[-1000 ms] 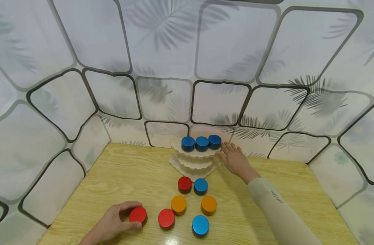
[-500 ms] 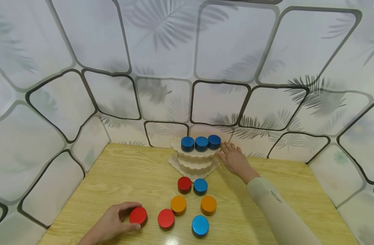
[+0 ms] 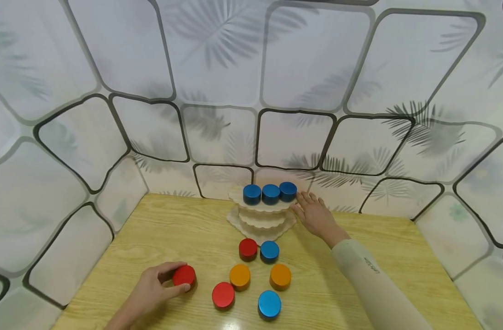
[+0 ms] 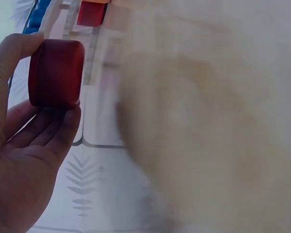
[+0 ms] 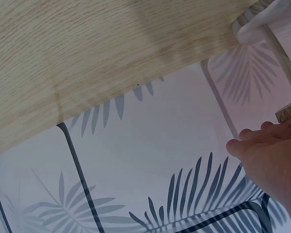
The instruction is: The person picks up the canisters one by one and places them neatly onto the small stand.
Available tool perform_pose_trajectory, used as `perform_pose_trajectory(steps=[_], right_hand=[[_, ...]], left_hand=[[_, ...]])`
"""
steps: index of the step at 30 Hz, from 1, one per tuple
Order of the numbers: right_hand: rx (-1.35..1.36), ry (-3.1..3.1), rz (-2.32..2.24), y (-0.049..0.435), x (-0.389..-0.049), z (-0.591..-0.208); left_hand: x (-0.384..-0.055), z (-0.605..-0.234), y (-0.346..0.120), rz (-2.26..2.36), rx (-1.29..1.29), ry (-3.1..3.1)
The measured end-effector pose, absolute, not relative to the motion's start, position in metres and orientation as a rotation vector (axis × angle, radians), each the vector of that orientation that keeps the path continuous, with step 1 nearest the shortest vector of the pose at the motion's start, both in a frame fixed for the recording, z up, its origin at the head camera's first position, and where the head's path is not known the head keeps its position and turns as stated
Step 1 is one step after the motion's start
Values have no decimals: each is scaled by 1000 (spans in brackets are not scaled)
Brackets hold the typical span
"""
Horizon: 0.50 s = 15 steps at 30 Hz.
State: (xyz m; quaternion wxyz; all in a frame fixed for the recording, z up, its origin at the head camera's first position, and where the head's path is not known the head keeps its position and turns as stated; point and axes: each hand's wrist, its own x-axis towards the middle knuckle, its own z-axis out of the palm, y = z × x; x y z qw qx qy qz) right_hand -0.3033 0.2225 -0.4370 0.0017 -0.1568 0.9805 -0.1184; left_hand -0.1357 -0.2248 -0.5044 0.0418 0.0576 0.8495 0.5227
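My left hand (image 3: 154, 288) pinches a red round tin (image 3: 184, 277) between thumb and fingers, at the table's front left. In the left wrist view the same tin stands on edge, its lid seam showing, with fingers (image 4: 63, 128) on its underside. My right hand (image 3: 317, 215) reaches to the right edge of the top tier of a white scalloped tiered stand (image 3: 263, 222), its fingers extended beside the tier. Three blue tins (image 3: 270, 194) sit in a row on that top tier, the rightmost close to my fingertips.
In front of the stand lie a red tin (image 3: 248, 249) and a blue tin (image 3: 270, 251). Nearer are two orange tins (image 3: 281, 277), another red tin (image 3: 223, 295) and another blue tin (image 3: 270, 304). A patterned wall (image 3: 222, 137) closes off the wooden table's (image 3: 169, 238) back.
My left hand has raised the red tin and carried it slightly away from the front edge. The right hand and the other tins have stayed in place.
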Motion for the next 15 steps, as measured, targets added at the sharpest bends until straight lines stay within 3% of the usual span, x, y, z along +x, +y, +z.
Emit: perform_pose_trajectory(steps=[15], right_hand=[[-468,3090,-379,222,-301,-436]], left_hand=[[-205,-467,-202,1561,254,2768]])
